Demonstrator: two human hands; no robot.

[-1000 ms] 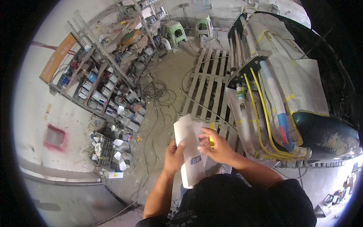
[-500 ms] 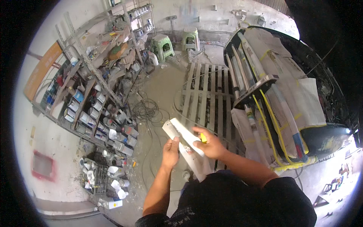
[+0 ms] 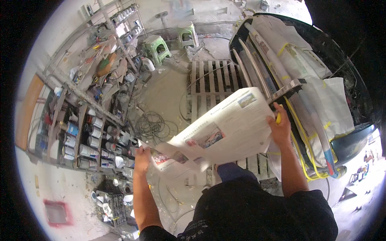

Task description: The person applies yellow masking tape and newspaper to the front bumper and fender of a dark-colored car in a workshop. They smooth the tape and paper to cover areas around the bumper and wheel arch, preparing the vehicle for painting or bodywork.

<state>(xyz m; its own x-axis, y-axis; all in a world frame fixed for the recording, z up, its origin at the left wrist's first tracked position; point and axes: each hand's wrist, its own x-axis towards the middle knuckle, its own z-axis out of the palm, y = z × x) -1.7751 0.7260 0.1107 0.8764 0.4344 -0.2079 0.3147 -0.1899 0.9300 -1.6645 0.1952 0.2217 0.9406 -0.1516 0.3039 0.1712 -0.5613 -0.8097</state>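
A printed newspaper sheet (image 3: 237, 130) is spread between my hands, slanting up to the right in front of my body. My left hand (image 3: 142, 160) pinches its lower left end, where the paper is creased and a little blurred. With the thumb on the sheet, my right hand (image 3: 280, 128) grips its right edge. A small yellow object (image 3: 278, 117), perhaps a tape roll, shows among the right fingers. Close beyond that hand stands a dark car body part covered with masking paper (image 3: 307, 94) and edged with yellow tape (image 3: 298, 150).
Wooden slats (image 3: 209, 74) lie on the floor ahead. A coiled cable (image 3: 151, 125) rests left of them. Shelves with several paint cans (image 3: 94, 131) line the left wall. Two green stools (image 3: 157, 49) stand at the back. A dark crate (image 3: 116, 209) sits at lower left.
The folded paper has been opened out into a wide sheet. My hands have moved apart, the left one leftward, the right one to the right and up. The view has shifted slightly.
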